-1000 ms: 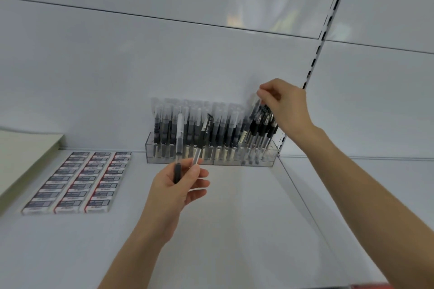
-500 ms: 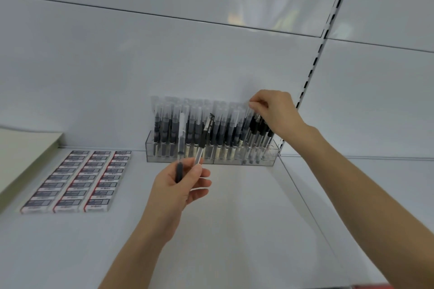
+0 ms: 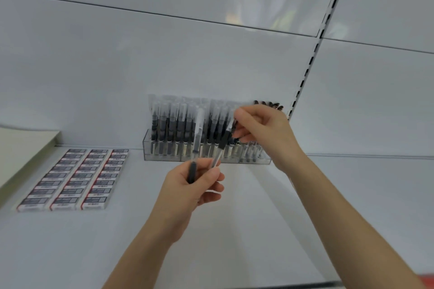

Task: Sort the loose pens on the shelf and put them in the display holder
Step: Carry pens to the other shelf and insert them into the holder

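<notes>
Right hand (image 3: 263,129) leaves the holder (image 3: 206,151), fingers now pinching a left-held pen (image 3: 222,145) | left hand (image 3: 192,185) grips both pens | next insertion beginning.

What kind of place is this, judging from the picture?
Probably a stationery shop. A clear display holder full of upright pens stands on a white shelf, boxed goods lie in neat rows, and a slotted upright runs up the back panel.

Display holder (image 3: 206,157) at shelf (image 3: 234,230) back, boxes (image 3: 75,178) left, pens (image 3: 173,124) inside
</notes>
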`<state>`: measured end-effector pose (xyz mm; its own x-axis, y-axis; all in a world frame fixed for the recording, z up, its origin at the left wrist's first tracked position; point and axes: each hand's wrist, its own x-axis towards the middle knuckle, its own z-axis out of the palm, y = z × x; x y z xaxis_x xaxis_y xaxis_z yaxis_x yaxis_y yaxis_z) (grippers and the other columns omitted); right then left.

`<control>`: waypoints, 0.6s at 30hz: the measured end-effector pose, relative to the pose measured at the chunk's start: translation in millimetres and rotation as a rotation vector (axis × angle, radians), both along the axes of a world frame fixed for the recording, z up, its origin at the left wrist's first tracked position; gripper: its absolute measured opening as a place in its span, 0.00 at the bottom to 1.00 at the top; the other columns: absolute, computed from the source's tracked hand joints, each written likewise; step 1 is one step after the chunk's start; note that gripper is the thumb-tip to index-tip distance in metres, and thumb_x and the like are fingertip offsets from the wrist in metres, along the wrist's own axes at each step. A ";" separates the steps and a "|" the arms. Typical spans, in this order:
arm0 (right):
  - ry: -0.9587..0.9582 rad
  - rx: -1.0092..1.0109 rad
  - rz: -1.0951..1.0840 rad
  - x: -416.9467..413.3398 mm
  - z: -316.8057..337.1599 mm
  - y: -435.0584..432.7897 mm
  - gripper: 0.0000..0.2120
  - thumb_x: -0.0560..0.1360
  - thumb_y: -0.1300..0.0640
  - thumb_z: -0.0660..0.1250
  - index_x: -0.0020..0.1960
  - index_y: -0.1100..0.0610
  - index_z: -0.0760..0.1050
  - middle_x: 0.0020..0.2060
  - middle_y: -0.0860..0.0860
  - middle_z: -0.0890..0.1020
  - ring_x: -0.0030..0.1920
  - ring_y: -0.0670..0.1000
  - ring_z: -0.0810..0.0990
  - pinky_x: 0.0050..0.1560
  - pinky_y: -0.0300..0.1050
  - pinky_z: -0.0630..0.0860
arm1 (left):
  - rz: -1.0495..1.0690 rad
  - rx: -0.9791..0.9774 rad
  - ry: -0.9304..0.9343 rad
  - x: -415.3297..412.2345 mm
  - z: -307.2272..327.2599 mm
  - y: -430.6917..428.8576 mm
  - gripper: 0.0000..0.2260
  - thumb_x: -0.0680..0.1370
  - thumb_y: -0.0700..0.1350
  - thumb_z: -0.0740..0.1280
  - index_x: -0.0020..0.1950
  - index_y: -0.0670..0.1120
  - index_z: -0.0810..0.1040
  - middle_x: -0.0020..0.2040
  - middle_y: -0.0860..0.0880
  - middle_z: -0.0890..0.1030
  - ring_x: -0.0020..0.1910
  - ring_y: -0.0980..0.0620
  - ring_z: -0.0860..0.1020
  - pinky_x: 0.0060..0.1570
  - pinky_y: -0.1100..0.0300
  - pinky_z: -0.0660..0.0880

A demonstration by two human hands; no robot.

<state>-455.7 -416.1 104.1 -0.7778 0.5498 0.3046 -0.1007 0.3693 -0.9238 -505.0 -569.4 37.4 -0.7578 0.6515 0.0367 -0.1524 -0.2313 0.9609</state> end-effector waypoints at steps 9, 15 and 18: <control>0.168 -0.109 -0.153 15.6 7.2 25.8 0.04 0.74 0.64 0.67 0.47 0.58 0.78 0.27 0.47 0.83 0.28 0.43 0.80 0.33 0.34 0.79 | 0.012 -0.069 0.067 1.2 -0.3 -4.7 0.05 0.77 0.39 0.64 0.49 0.43 0.79 0.34 0.48 0.81 0.28 0.54 0.77 0.26 0.65 0.73; 0.228 0.189 -0.527 25.3 11.0 78.9 0.09 0.75 0.62 0.65 0.54 0.60 0.78 0.33 0.45 0.80 0.30 0.39 0.79 0.41 0.37 0.79 | 0.075 -0.159 0.156 0.0 -3.5 -1.1 0.08 0.77 0.44 0.63 0.47 0.39 0.76 0.23 0.54 0.66 0.19 0.58 0.62 0.19 0.68 0.58; 0.225 0.294 -0.588 21.7 8.3 90.6 0.10 0.76 0.61 0.64 0.56 0.61 0.78 0.37 0.49 0.80 0.32 0.38 0.78 0.44 0.37 0.79 | 0.077 -0.177 0.197 2.1 -4.1 3.7 0.15 0.78 0.47 0.62 0.49 0.33 0.73 0.25 0.52 0.64 0.20 0.57 0.61 0.19 0.68 0.58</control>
<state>-433.9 -325.6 112.3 -0.2764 0.7306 0.6244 0.0159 0.6531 -0.7571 -503.0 -565.7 33.3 -0.7950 0.6015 0.0788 0.0531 -0.0605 0.9968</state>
